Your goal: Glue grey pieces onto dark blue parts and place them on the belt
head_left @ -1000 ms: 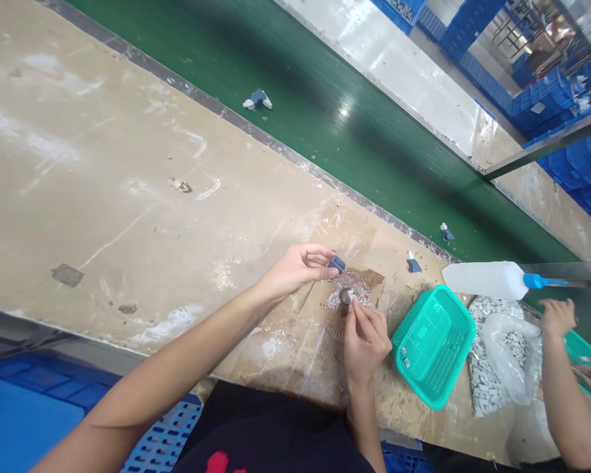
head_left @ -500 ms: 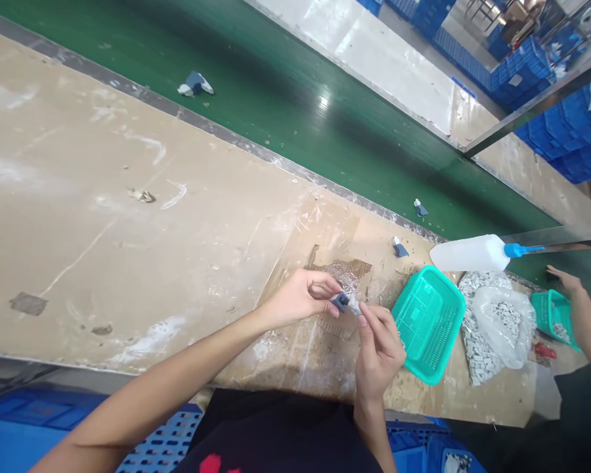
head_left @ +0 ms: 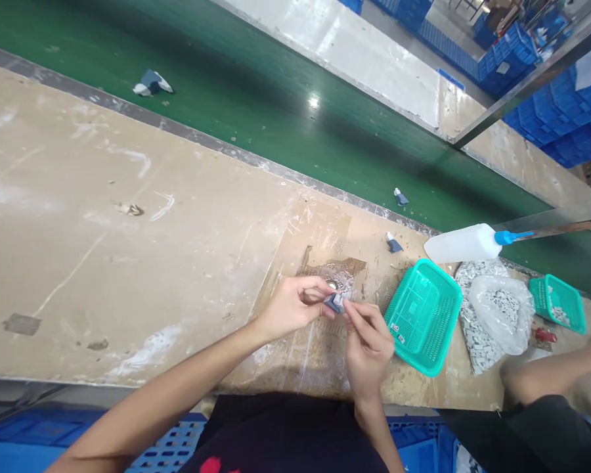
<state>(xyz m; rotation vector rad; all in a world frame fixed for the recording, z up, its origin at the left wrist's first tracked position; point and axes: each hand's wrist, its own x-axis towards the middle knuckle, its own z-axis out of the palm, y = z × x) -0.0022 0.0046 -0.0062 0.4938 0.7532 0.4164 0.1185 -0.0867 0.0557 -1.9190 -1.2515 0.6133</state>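
My left hand (head_left: pixel 299 303) pinches a small dark blue-grey plastic piece (head_left: pixel 331 303) between thumb and fingertips. With its fingertips, my right hand (head_left: pixel 368 345) presses a small pale grey-white part (head_left: pixel 339 301) against that piece. How the two parts fit together is too small to tell. Just right of my right hand stands a green plastic basket (head_left: pixel 457 315), with two small white parts (head_left: pixel 396 334) by its near left side. Beyond the hands, another blue-grey and white piece (head_left: pixel 393 243) lies on the worktable (head_left: pixel 201 282).
A white squeeze bottle (head_left: pixel 465 244) with a blue nozzle lies behind the basket. An open plastic bag (head_left: pixel 502 309) of small parts and a smaller green basket (head_left: pixel 578 309) are rightward. A co-worker's arm (head_left: pixel 556 374) reaches in. The green conveyor belt (head_left: pixel 256 98) carries blue-grey pieces (head_left: pixel 152 83).
The pale part has come against the blue-grey piece, and the hands have tilted. On the belt, the pieces have shifted left. The co-worker's hand has drawn back from the small basket.
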